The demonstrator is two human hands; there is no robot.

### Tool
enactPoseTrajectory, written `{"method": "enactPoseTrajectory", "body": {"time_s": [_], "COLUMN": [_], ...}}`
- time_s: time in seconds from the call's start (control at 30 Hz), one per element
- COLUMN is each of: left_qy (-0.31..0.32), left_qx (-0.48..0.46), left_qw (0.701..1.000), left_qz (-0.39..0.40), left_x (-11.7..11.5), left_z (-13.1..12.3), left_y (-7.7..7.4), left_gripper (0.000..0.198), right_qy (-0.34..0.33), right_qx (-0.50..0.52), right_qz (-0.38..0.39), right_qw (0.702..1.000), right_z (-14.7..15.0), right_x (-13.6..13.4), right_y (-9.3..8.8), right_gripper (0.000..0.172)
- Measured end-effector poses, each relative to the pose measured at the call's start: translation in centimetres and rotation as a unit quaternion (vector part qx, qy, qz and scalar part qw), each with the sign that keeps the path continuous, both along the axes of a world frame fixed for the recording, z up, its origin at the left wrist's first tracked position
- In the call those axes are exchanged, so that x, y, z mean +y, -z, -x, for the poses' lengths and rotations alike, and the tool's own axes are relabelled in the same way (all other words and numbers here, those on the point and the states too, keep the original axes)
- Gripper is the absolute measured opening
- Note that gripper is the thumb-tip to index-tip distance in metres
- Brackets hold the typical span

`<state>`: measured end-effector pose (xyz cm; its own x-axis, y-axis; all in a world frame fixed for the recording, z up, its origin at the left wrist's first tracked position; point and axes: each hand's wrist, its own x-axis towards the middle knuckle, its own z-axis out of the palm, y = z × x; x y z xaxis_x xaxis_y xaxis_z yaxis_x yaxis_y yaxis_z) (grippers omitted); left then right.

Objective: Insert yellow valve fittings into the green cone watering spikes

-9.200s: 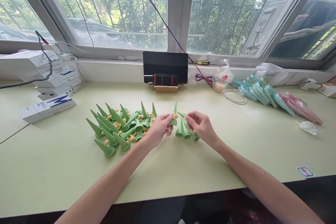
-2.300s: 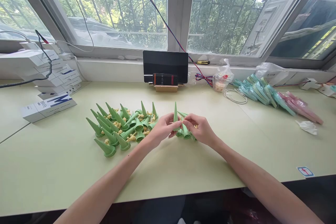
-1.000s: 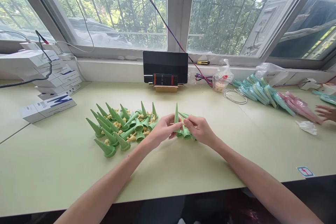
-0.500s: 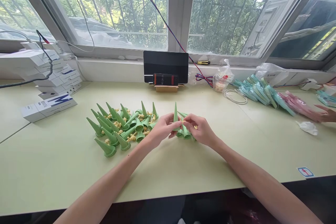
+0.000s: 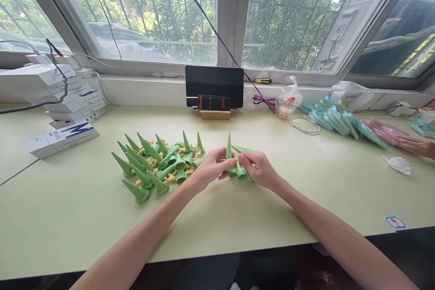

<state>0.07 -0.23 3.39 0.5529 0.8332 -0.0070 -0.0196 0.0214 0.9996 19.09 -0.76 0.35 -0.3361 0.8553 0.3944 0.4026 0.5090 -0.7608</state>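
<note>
My left hand [image 5: 215,166] is closed around a green cone [image 5: 229,147], which stands point up between the fingers. Beside it, my right hand [image 5: 258,167] is pinched near the cone's side, by a small yellowish piece mostly covered by the fingertips. Several more green cones [image 5: 241,173] lie under and behind my hands. Left of my hands spreads a pile of green cones [image 5: 159,185] with yellow pieces [image 5: 170,179] among them, some upright and some lying with open ends showing.
White boxes [image 5: 64,138] are stacked at the left. A tablet and phone [image 5: 214,103] stand at the back. Teal packets [image 5: 335,118], pink packets [image 5: 384,130], a crumpled tissue [image 5: 397,165] and another person's hand [image 5: 416,146] are at the right.
The held cone has shifted very slightly right, and my right fingers have changed their pinch a little. At the right, the other person's hand has moved left onto the pink packets.
</note>
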Motion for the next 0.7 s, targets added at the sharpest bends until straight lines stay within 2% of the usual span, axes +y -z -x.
{"method": "enactPoseTrajectory", "body": {"time_s": [0.3,0.7], "left_qy": [-0.031,-0.005], "left_qx": [-0.012,-0.001], "left_qw": [0.999,1.0], "left_qz": [0.006,-0.01], "left_x": [0.33,-0.04], "left_z": [0.12,0.05], "left_y": [0.56,-0.07], "left_gripper": [0.026,0.031], "right_qy": [-0.027,-0.016], "right_qx": [0.019,-0.018], "right_qz": [-0.001,-0.027], "right_qw": [0.999,0.999], "right_z": [0.01,0.0], "right_x": [-0.13,-0.07], "right_y": [-0.12,-0.18], "right_gripper": [0.026,0.034]}}
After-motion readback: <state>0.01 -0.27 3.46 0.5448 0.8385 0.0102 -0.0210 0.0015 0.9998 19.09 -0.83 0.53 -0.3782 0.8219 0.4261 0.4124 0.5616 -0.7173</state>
